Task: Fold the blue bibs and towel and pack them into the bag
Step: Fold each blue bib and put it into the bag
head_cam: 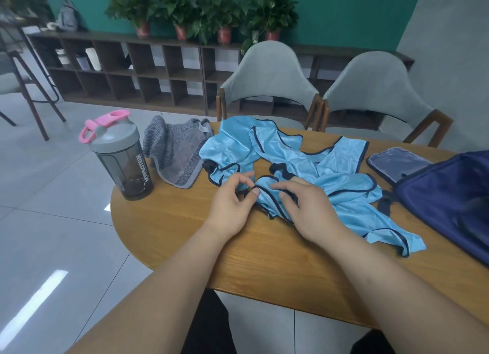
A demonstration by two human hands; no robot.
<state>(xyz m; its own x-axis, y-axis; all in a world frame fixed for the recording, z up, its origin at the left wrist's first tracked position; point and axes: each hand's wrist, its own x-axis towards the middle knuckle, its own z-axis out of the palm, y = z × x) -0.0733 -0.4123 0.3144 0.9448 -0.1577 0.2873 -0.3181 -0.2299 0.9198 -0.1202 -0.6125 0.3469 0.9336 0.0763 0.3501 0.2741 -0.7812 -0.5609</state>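
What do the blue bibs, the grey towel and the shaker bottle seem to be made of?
Blue bibs: thin synthetic mesh, probably polyester; glossy sheen, dark bound edges.
Grey towel: looped terry, likely cotton or microfibre; matte, ribbed texture.
Shaker bottle: smoky translucent plastic, grey cap, pink lid.

Round wooden desk (pixel 185 234); grey chairs (pixel 270 73) at 12 to 1 o'clock; cubby shelf (pixel 148 70) bearing potted plants (pixel 201 9) along teal wall (pixel 344 9) at 11 o'clock; pale tiled floor (pixel 53 195) at 9 o'clock.
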